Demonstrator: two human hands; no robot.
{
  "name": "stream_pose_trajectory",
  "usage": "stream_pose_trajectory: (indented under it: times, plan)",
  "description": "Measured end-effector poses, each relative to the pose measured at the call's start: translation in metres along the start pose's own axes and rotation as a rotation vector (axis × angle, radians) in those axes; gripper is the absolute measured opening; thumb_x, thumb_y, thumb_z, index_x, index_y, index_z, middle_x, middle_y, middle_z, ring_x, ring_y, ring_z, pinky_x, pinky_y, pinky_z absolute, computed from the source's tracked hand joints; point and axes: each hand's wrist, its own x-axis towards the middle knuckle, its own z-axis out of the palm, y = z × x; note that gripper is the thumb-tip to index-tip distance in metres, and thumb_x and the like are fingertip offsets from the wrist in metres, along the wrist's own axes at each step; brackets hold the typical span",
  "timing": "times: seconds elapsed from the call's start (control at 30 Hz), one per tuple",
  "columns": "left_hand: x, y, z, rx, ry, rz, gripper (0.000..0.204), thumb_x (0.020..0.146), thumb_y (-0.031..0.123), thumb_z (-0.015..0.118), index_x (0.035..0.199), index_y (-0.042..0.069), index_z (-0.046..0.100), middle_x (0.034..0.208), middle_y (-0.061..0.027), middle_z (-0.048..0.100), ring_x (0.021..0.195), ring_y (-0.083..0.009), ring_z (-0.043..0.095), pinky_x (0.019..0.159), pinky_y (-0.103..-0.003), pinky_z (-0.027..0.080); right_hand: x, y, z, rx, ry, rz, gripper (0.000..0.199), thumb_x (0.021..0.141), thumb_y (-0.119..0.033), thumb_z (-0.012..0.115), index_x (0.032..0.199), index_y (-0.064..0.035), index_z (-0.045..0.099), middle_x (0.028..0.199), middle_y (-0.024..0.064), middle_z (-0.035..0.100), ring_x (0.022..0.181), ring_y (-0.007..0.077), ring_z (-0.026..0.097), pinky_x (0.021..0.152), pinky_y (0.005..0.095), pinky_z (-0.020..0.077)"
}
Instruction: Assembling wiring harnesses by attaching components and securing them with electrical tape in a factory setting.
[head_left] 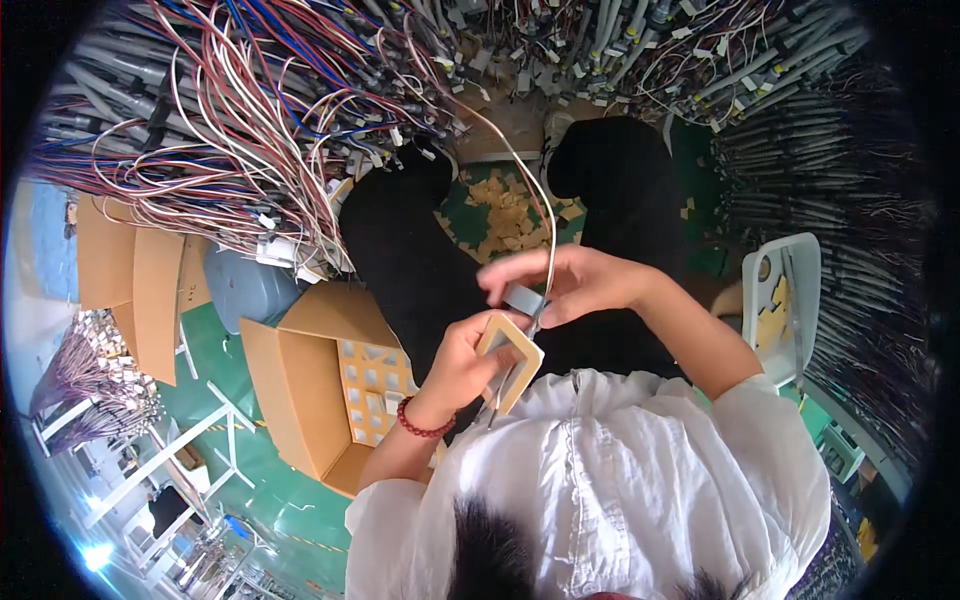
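My left hand [463, 362], with a red bead bracelet at the wrist, grips a cream rectangular frame [530, 372] with rounded corners, held tilted in front of my white shirt. Just above the frame's far end, my right hand [590, 283] has its thumb and fingers curled around a small grey piece [522, 298]; its fingertips are slightly blurred. A pale wire [545, 195] comes down from the hanging bundles past the right-hand fingers to this spot. Where it joins the frame or the grey piece is hidden by my fingers.
Thick wire bundles [250, 120] hang ahead and to the left; grey cables [800, 190] line the right. An open carton [290, 400] with pale parts stands left, near a blue-grey stool [250, 285]. Cardboard scraps [505, 215] lie between my feet. A white plastic chair [800, 300] is right.
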Motion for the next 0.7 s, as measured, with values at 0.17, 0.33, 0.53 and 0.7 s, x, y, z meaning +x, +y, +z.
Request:
stream_pose_trajectory:
  times: [0.17, 0.33, 0.53, 0.7]
  plan:
    - [0.004, 0.009, -0.003, 0.115, 0.117, 0.078, 0.024, 0.081, -0.005, 0.061, 0.104, -0.001, 0.064, 0.09, -0.0038, 0.066, 0.078, -0.0081, 0.06, 0.071, -0.023, 0.049, -0.012, -0.011, 0.001, -0.497, 0.095, -0.067, 0.024, 0.078, -0.008, 0.066, 0.102, -0.0031, 0.063, 0.096, 0.0037, 0.056, 0.09, 0.013, 0.054, 0.074, 0.026, 0.0435]
    - [0.028, 0.016, -0.006, 1.156, 0.34, 0.855, 0.025, 0.067, 0.0, 0.066, 0.09, 0.011, 0.069, 0.075, -0.0014, 0.06, 0.065, -0.0194, 0.061, 0.056, -0.03, 0.05, -0.015, 0.0, 0.025, -0.23, 0.463, 0.027, 0.015, 0.085, -0.015, 0.056, 0.087, -0.0026, 0.063, 0.07, 0.0, 0.055, 0.056, 0.0069, 0.052, 0.048, 0.0213, 0.0425]
    - [0.058, 0.027, -0.033, 1.409, 0.537, 0.783, 0.011, 0.071, 0.003, 0.066, 0.081, 0.009, 0.066, 0.074, -0.0062, 0.06, 0.068, -0.0227, 0.062, 0.056, -0.032, 0.05, -0.053, -0.05, 0.05, 0.206, 0.15, 0.195, 0.017, 0.077, -0.013, 0.06, 0.068, 0.0013, 0.062, 0.065, 0.0077, 0.059, 0.053, 0.0133, 0.055, 0.046, 0.0258, 0.044]
    - [0.097, 0.021, -0.015, 0.946, 0.546, 0.53, 0.04, 0.077, 0.007, 0.062, 0.116, 0.006, 0.052, 0.106, -0.0171, 0.061, 0.094, -0.0375, 0.061, 0.078, -0.044, 0.051, -0.093, -0.057, 0.032, -0.943, 0.848, -0.229, 0.005, 0.078, 0.0, 0.06, 0.078, 0.0013, 0.064, 0.087, 0.0124, 0.062, 0.082, 0.0239, 0.06, 0.071, 0.0343, 0.0478]
